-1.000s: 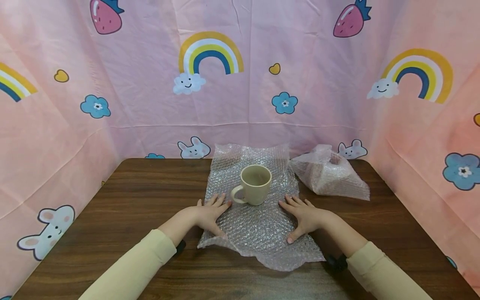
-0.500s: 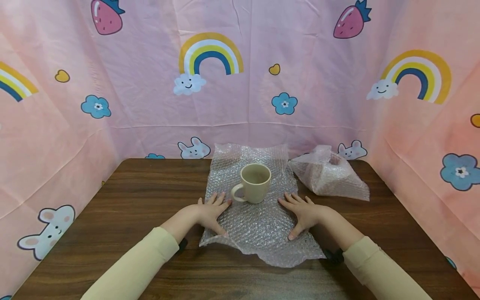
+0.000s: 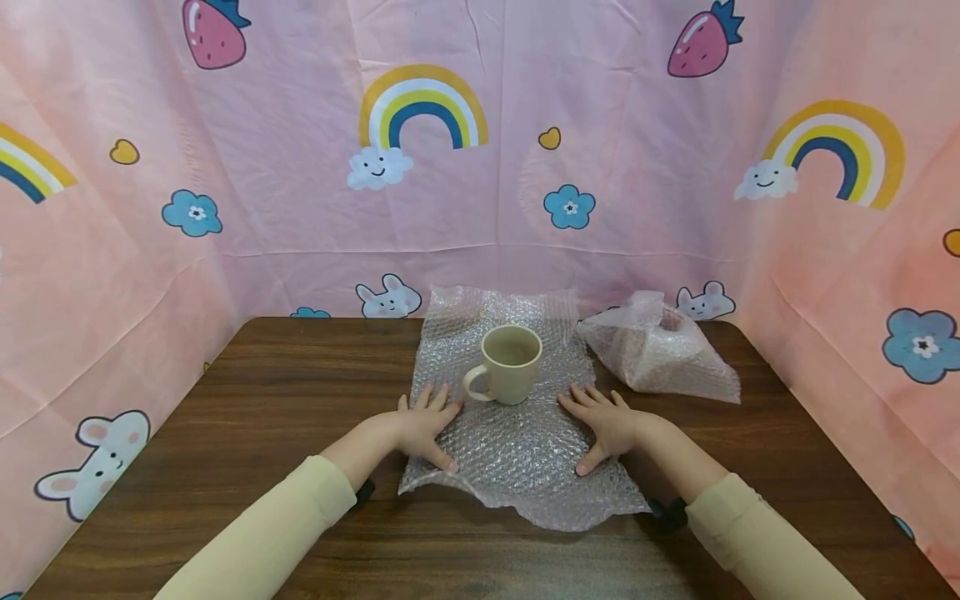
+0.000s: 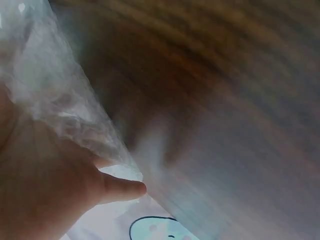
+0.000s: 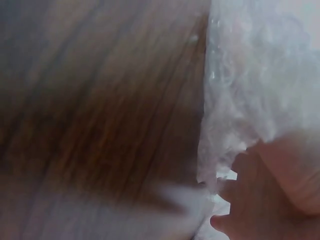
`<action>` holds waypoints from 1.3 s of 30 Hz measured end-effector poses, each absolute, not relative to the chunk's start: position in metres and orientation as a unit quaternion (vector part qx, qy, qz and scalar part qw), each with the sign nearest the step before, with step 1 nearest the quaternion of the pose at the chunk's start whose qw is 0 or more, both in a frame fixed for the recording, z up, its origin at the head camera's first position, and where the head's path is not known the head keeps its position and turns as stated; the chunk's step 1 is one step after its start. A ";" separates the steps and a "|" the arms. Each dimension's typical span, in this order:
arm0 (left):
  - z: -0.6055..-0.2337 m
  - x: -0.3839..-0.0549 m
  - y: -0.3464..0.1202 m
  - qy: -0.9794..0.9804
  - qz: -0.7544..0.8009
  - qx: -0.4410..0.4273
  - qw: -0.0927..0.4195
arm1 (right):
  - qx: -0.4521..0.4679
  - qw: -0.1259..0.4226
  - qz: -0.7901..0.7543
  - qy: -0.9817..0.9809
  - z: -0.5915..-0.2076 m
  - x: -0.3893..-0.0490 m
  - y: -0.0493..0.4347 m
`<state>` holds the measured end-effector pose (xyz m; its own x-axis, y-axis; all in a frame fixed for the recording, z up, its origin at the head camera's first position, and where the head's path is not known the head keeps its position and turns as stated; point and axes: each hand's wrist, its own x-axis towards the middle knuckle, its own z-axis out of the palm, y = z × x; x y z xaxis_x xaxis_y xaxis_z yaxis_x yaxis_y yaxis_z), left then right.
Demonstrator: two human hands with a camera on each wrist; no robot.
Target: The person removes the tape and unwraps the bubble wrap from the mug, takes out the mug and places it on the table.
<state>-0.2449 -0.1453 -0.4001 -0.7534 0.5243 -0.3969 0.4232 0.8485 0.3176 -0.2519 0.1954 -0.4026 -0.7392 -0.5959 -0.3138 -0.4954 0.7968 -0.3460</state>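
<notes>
A beige mug (image 3: 512,367) stands upright on a sheet of bubble wrap (image 3: 517,458), its handle turned to the left. On the sheet's left side lies my left hand (image 3: 425,429), fingers spread, fingertips close to the mug's handle. My right hand (image 3: 611,425) rests with spread fingers on the right side of the sheet, apart from the mug. In the left wrist view, the left hand (image 4: 55,185) lies along the edge of the wrap (image 4: 65,100). The right wrist view has the right hand (image 5: 270,190) beside the wrap's edge, partly cut off.
A bundle in bubble wrap (image 3: 660,350) sits at the back right of the brown wooden table (image 3: 315,375); what it holds is hard to make out. A pink patterned cloth (image 3: 300,125) hangs behind the table and along both sides.
The mug and the near edge of the bubble wrap have shifted slightly away from me. Both hands stay spread on the sheet, nearly in place.
</notes>
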 end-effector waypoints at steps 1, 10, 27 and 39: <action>-0.401 -0.243 -0.145 0.931 0.103 0.255 0.238 | -0.292 0.208 -0.121 0.926 -0.403 -0.251 0.195; -0.406 -0.231 -0.148 0.936 0.089 0.272 0.202 | -0.296 0.188 -0.114 0.930 -0.401 -0.239 0.195; -0.406 -0.219 -0.166 0.926 0.080 0.312 0.198 | -0.338 0.178 -0.123 0.916 -0.404 -0.225 0.215; -0.411 -0.219 -0.170 0.923 0.070 0.315 0.210 | -0.332 0.197 -0.111 0.916 -0.405 -0.220 0.223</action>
<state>-0.2192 -0.1703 -0.4106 -0.7139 0.6102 -0.3435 0.5518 0.7922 0.2606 -0.2199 0.2227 -0.4053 -0.7021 -0.6511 -0.2883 -0.5638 0.7556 -0.3335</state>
